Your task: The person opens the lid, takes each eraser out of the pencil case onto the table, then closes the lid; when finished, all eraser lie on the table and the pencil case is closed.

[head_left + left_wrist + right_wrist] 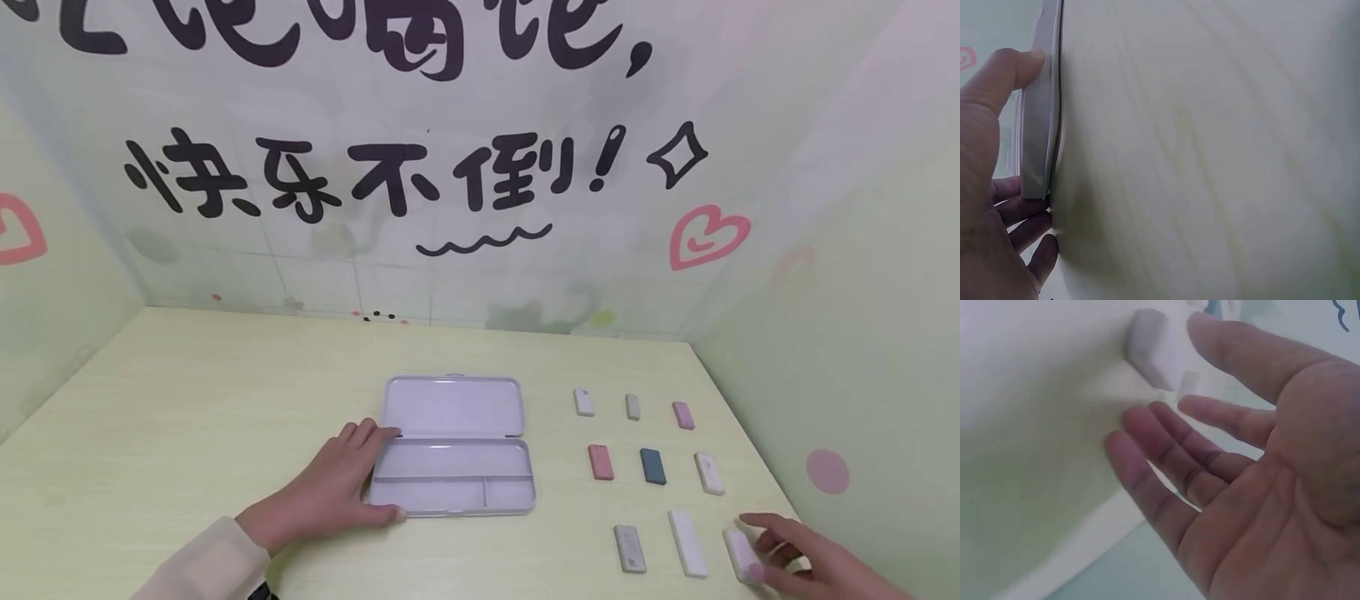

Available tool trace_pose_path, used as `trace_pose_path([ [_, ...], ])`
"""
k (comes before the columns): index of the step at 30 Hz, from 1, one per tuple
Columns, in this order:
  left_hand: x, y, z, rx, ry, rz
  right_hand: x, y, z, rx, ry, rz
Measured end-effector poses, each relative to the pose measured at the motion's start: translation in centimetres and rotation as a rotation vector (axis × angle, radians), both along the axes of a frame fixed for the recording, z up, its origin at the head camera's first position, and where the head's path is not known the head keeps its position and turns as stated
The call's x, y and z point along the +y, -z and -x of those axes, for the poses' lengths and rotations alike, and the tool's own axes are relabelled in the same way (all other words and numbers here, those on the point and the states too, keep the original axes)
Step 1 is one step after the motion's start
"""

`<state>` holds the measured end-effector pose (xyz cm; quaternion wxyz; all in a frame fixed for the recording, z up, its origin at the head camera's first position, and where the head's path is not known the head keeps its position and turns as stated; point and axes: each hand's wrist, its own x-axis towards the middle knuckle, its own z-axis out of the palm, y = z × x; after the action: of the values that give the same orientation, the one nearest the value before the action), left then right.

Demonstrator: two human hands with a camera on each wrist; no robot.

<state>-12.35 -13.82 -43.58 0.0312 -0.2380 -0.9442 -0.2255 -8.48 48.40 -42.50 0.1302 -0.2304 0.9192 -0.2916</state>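
A pale lilac plastic pencil case (453, 492) lies with its lid folded back on the table, its tray split into three compartments. My left hand (330, 483) holds its left end, with the thumb on the front wall and fingers round the end and hinge side. In the left wrist view the thumb presses the side wall of the case (1040, 119). My right hand (817, 554) is at the nearest right white block (741, 554), fingers spread around it. In the right wrist view a gap shows between the fingers and that block (1150, 347).
Several small flat blocks stand in rows right of the case, among them a pink one (601, 462), a dark blue one (653, 466), a grey one (630, 548) and a long white one (687, 543). A wall (885, 350) rises beside the table's right edge.
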Motion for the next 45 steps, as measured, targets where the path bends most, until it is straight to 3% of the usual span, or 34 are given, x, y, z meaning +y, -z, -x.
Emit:
trace_pose_path([
  [3,-0.1,0.0,0.0,-0.007,-0.008,0.006,-1.4,-1.3,0.7,0.176,0.018,-0.084],
  [5,-0.1,0.0,-0.1,-0.008,-0.013,0.009,-3.1,-2.6,1.4,0.235,0.073,-0.131],
  [9,0.0,0.1,0.0,-0.006,-0.009,0.006,-7.3,-4.8,3.6,0.344,0.065,-0.096],
  [13,0.1,0.1,0.1,0.006,0.001,0.014,-11.9,-6.9,6.2,0.346,-0.037,-0.066],
  [18,0.0,0.1,0.1,0.008,-0.006,0.02,-17.6,-8.3,9.5,0.219,-0.078,-0.074],
  [23,0.0,0.0,0.1,-0.009,-0.007,0.017,-21.5,-7.9,12.9,0.139,-0.124,-0.065],
  [30,-0.1,-0.1,0.2,-0.002,-0.007,0.02,-25.3,-6.5,16.5,0.12,-0.168,-0.058],
  [37,-0.2,0.1,0.3,0.009,-0.005,0.02,-28.0,-5.5,18.5,0.073,-0.151,-0.057],
  [45,-0.1,0.2,0.3,0.008,-0.004,0.029,-29.7,-4.7,19.0,0.079,-0.152,-0.104],
])
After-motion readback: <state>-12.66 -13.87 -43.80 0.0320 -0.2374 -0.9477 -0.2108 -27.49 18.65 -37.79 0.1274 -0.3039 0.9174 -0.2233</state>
